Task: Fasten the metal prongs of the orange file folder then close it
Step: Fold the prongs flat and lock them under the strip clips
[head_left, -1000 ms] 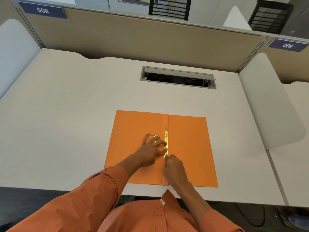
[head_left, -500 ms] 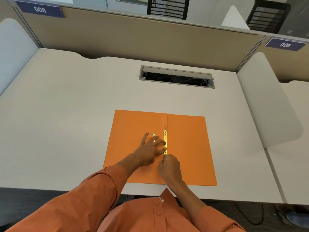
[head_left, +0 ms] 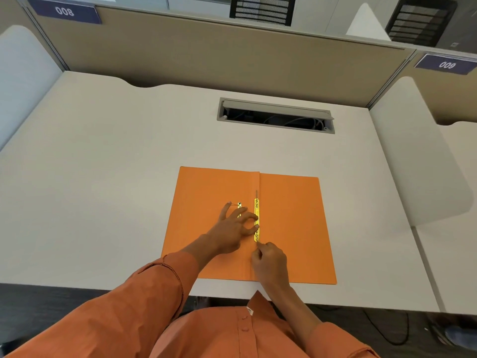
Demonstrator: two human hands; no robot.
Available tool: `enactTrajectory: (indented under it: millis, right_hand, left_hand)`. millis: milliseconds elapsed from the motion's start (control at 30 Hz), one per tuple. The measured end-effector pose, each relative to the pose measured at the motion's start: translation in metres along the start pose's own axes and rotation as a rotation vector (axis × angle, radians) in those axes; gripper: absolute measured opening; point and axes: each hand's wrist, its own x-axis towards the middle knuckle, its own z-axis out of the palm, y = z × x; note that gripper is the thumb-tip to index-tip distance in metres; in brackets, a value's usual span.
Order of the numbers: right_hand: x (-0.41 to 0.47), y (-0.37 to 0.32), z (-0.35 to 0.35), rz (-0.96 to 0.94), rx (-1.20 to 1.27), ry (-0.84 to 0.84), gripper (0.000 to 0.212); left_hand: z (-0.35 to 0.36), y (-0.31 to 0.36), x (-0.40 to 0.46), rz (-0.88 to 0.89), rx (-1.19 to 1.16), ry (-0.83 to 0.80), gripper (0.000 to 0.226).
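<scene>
My right hand point(head_left: 269, 259), pinched closed, meets the yellow prong strip's point(head_left: 256, 220) near end; its long axis runs away from me, left hand point(head_left: 233, 228) spread beside it.

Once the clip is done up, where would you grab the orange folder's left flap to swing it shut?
Probably the outer left edge of the left cover, coming in from the left side. The orange file folder lies open and flat on the desk, hinged along its centre fold by the yellow fastener strip, so that free edge is farthest from the hinge and lifts most easily. The left hand rests on that cover.
</scene>
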Motion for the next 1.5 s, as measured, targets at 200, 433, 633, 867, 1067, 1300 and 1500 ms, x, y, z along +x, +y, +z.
enactTrajectory:
  millis: [200,433,633,867,1067,1300,1500]
  right_hand:
    - [-0.003,0.009,0.001,0.004,0.045,0.012,0.023]
    - [-0.011,0.016,-0.003,-0.013,0.09,0.011,0.018]
    - [-0.016,0.03,-0.006,-0.052,0.192,-0.006,0.016]
    - [-0.01,0.043,-0.009,-0.135,0.135,0.013,0.037]
    - [-0.011,0.049,-0.005,-0.21,0.079,0.054,0.023]
    - [-0.01,0.053,-0.001,-0.221,0.078,0.053,0.023]
    - [-0.009,0.056,0.001,-0.233,0.084,0.046,0.023]
  left_hand:
    - [0.002,0.001,-0.002,0.008,0.019,-0.009,0.071]
    - [0.006,0.002,-0.004,0.011,-0.002,-0.044,0.075]
    - [-0.002,0.006,-0.017,-0.11,-0.17,0.054,0.069]
    - [0.008,-0.001,-0.086,-0.957,-0.515,0.438,0.047]
    - [0.023,-0.005,-0.125,-1.281,-0.725,0.346,0.064]
    - [0.02,-0.017,-0.127,-1.322,-0.896,0.417,0.066]
    - [0.013,-0.027,-0.131,-1.351,-1.09,0.533,0.058]
